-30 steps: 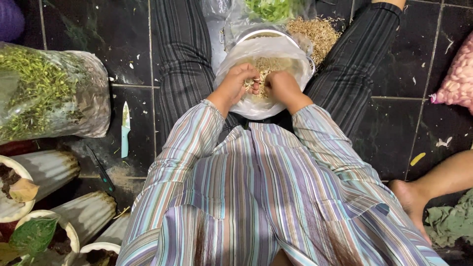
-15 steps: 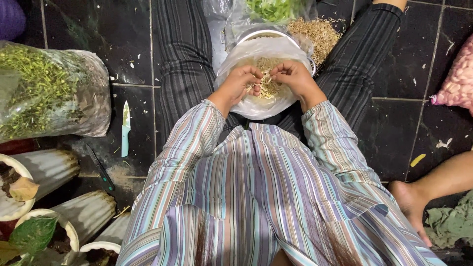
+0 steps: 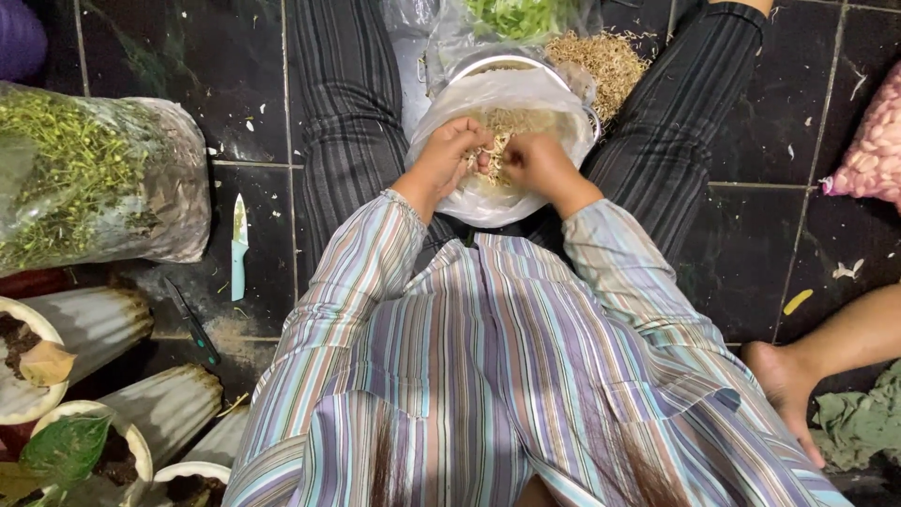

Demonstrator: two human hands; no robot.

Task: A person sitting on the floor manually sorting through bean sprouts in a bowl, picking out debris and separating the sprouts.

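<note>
A metal bowl [image 3: 589,115] lined with a clear plastic bag [image 3: 488,197] sits on the dark tiled floor between my outstretched legs. It holds pale, stringy sprouts [image 3: 511,122]. My left hand [image 3: 449,155] and my right hand [image 3: 535,161] are together over the bowl, both pinching a small bunch of the sprouts between the fingertips. Striped sleeves cover both my arms.
A big clear bag of green sprouts [image 3: 89,183] lies at the left. Beside it on the floor lie a small light-blue knife [image 3: 239,249] and a dark tool [image 3: 192,324]. White ribbed plant pots [image 3: 94,324] stand lower left. Another person's foot [image 3: 784,385] rests at the right, near a pink mesh bag [image 3: 873,150].
My hands shifted slightly inside the bowl and came closer together around the sprouts. Nothing else has moved.
</note>
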